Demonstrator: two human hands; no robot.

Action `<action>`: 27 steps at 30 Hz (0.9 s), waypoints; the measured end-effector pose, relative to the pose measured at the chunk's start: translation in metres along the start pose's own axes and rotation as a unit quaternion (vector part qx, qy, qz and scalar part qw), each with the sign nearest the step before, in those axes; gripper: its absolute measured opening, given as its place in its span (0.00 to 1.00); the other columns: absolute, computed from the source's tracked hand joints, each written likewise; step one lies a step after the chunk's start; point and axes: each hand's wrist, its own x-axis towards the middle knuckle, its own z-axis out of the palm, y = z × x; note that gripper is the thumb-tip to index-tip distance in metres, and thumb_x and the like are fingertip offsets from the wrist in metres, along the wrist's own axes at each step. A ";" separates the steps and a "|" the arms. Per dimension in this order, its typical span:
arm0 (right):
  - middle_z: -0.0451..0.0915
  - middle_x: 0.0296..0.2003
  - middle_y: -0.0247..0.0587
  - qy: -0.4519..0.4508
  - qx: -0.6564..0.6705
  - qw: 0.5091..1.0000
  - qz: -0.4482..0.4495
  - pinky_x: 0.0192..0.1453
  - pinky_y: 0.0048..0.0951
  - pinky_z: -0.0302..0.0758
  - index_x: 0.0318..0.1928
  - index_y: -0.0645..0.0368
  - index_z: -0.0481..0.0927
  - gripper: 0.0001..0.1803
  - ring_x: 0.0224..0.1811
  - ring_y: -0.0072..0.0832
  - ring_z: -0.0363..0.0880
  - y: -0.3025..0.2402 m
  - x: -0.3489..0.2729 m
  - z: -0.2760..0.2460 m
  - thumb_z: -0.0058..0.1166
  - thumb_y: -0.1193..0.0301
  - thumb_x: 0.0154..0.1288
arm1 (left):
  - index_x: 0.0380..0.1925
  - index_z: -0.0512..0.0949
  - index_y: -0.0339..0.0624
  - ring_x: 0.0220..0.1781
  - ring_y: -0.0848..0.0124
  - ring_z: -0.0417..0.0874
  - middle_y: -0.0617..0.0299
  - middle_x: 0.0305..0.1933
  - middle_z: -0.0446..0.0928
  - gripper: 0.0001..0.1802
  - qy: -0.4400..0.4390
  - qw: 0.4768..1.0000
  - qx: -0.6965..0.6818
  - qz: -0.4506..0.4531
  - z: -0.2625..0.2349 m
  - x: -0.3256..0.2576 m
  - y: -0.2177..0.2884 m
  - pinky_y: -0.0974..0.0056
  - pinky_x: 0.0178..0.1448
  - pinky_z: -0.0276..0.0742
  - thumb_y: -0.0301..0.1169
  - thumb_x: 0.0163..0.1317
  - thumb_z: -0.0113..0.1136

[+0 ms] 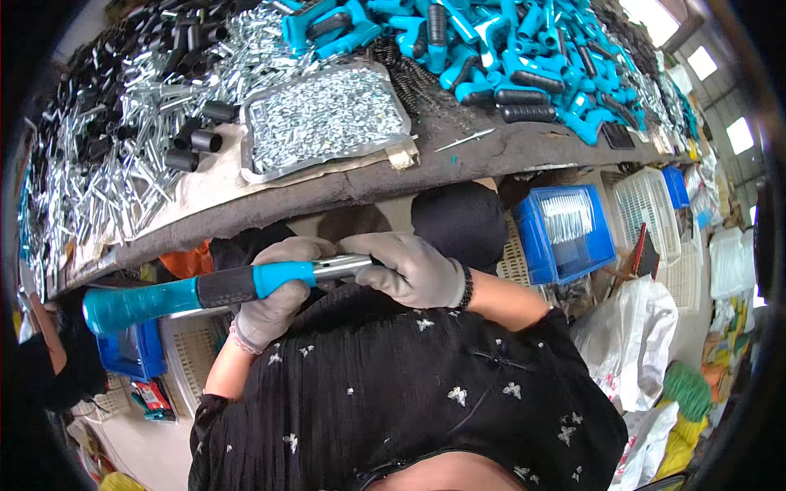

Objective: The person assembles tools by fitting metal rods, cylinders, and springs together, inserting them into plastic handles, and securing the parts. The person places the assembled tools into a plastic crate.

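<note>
Across my lap, in front of the bench edge, lies a long teal handle (139, 306) with a black textured band and a bright metal tube at its right end. My left hand (277, 303), in a grey glove, wraps round the handle's teal collar beside the black band. Gloved the same way, my right hand (413, 274) pinches the metal tube's end between thumb and fingers. What those right fingertips hold besides the tube, if anything, is too small to make out. The handle's wide rounded end points left, tilted slightly down.
On the bench, a tray (327, 168) holds many small metal parts. Loose metal pins (123, 172) and black sleeves (205, 141) heap at left, teal pistol-shaped housings (532, 74) at back right. Blue bins (536, 274), white crates (647, 204) and a white sack (630, 335) stand at right.
</note>
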 end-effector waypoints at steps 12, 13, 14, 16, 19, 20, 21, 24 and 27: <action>0.84 0.36 0.37 0.234 0.090 0.955 0.161 0.39 0.23 0.77 0.51 0.65 0.79 0.16 0.35 0.22 0.81 0.036 0.060 -0.048 0.54 0.63 0.75 | 0.54 0.74 0.36 0.47 0.67 0.81 0.53 0.50 0.79 0.24 0.164 0.984 -0.027 -0.061 -0.043 -0.013 -0.002 0.59 0.54 0.78 0.41 0.65 0.62; 0.84 0.37 0.38 0.215 0.058 0.957 0.186 0.41 0.24 0.77 0.50 0.65 0.79 0.14 0.36 0.23 0.81 0.031 0.074 -0.062 0.55 0.66 0.73 | 0.57 0.73 0.37 0.46 0.66 0.81 0.52 0.52 0.78 0.29 0.194 0.977 -0.056 -0.062 -0.048 -0.009 -0.003 0.58 0.54 0.78 0.45 0.64 0.63; 0.84 0.37 0.39 0.196 0.027 0.958 0.209 0.42 0.25 0.76 0.49 0.65 0.80 0.13 0.37 0.25 0.82 0.029 0.091 -0.072 0.56 0.69 0.72 | 0.60 0.71 0.39 0.46 0.65 0.80 0.52 0.54 0.78 0.34 0.224 0.969 -0.084 -0.061 -0.054 -0.005 -0.002 0.56 0.55 0.78 0.50 0.62 0.65; 0.84 0.40 0.46 0.138 -0.085 0.979 0.122 0.48 0.31 0.77 0.48 0.63 0.82 0.13 0.41 0.34 0.83 0.036 0.126 -0.074 0.59 0.68 0.67 | 0.63 0.70 0.41 0.48 0.65 0.79 0.53 0.55 0.77 0.35 0.212 0.969 -0.124 -0.031 -0.058 0.013 0.004 0.58 0.57 0.76 0.52 0.64 0.64; 0.84 0.42 0.50 0.073 -0.199 0.977 0.039 0.50 0.36 0.77 0.48 0.62 0.83 0.14 0.45 0.42 0.84 0.060 0.180 -0.072 0.59 0.65 0.67 | 0.65 0.69 0.46 0.56 0.66 0.76 0.58 0.58 0.75 0.36 0.264 0.945 -0.195 0.008 -0.075 0.033 0.013 0.59 0.60 0.73 0.58 0.67 0.58; 0.84 0.43 0.51 0.052 -0.234 0.970 0.028 0.51 0.38 0.78 0.48 0.61 0.83 0.15 0.46 0.45 0.83 0.068 0.199 -0.073 0.59 0.65 0.67 | 0.65 0.69 0.46 0.56 0.66 0.76 0.58 0.58 0.75 0.36 0.266 0.944 -0.195 0.012 -0.085 0.039 0.014 0.59 0.60 0.73 0.58 0.67 0.58; 0.84 0.41 0.50 0.035 -0.186 0.980 0.065 0.51 0.39 0.78 0.48 0.60 0.83 0.14 0.45 0.46 0.83 0.071 0.222 -0.071 0.58 0.65 0.67 | 0.65 0.68 0.44 0.56 0.64 0.78 0.55 0.58 0.75 0.34 0.266 0.942 -0.200 0.048 -0.095 0.046 0.014 0.56 0.62 0.74 0.55 0.69 0.57; 0.85 0.43 0.54 -0.016 -0.213 0.976 0.043 0.54 0.42 0.77 0.48 0.60 0.84 0.18 0.47 0.48 0.83 0.099 0.283 -0.070 0.56 0.60 0.67 | 0.64 0.68 0.42 0.57 0.62 0.80 0.53 0.57 0.76 0.28 0.260 0.938 -0.198 0.113 -0.112 0.067 0.008 0.53 0.63 0.76 0.48 0.72 0.56; 0.84 0.47 0.55 -0.092 -0.349 0.923 0.133 0.56 0.39 0.78 0.51 0.63 0.83 0.25 0.51 0.45 0.84 0.116 0.341 -0.033 0.55 0.54 0.69 | 0.60 0.71 0.40 0.56 0.63 0.81 0.54 0.56 0.77 0.21 0.259 0.937 -0.206 0.115 -0.119 0.076 -0.003 0.53 0.63 0.79 0.38 0.73 0.56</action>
